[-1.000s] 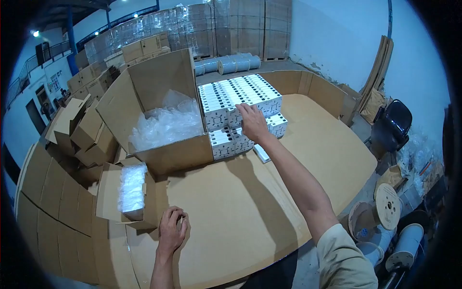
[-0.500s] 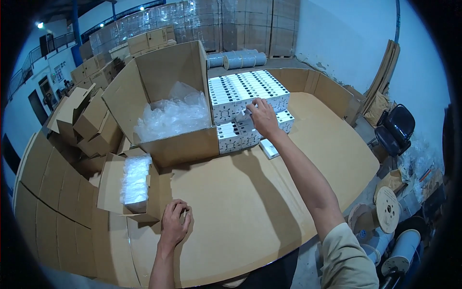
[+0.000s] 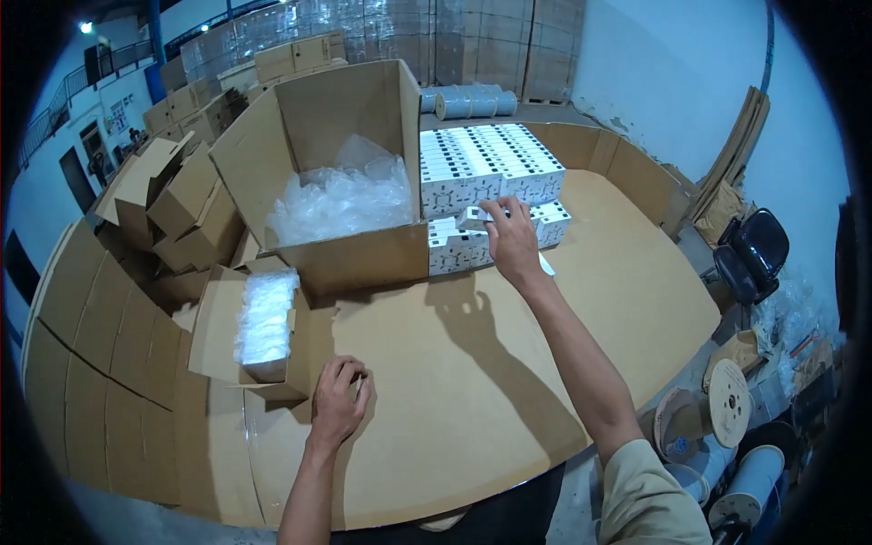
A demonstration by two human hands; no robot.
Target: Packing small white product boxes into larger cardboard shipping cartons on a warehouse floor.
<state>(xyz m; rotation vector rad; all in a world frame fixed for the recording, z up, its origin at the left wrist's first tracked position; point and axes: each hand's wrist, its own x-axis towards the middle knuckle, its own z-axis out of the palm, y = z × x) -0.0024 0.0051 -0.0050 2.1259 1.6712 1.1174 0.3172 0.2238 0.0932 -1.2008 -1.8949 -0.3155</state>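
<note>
My right hand [image 3: 514,243] pinches a slim white box [image 3: 471,218] at the front of the stacked cartons. Behind it stand rows of identical white boxes [image 3: 468,189] with black printed marks, packed side by side. A lower layer of the same boxes [image 3: 454,256] shows beneath my fingers. The wrist partly hides another white piece [image 3: 546,264] on the table. My left hand [image 3: 340,401] rests on the tabletop, loosely curled and holding nothing, thumb apart from the fingers. Beside it, an open small carton [image 3: 298,363] contains a row of items in clear plastic wrap [image 3: 266,318].
A large open carton [image 3: 359,263] filled with clear plastic bags [image 3: 345,200] stands left of the white boxes. Brown cardboard covers the table [image 3: 436,400]. Empty cartons [image 3: 186,213] pile up at the left. At the right are a black chair [image 3: 752,254] and cable reels [image 3: 729,404].
My right hand has drawn a white box up and out at the front of the stack. The left hand stays on the table. The whole view has shifted slightly.
</note>
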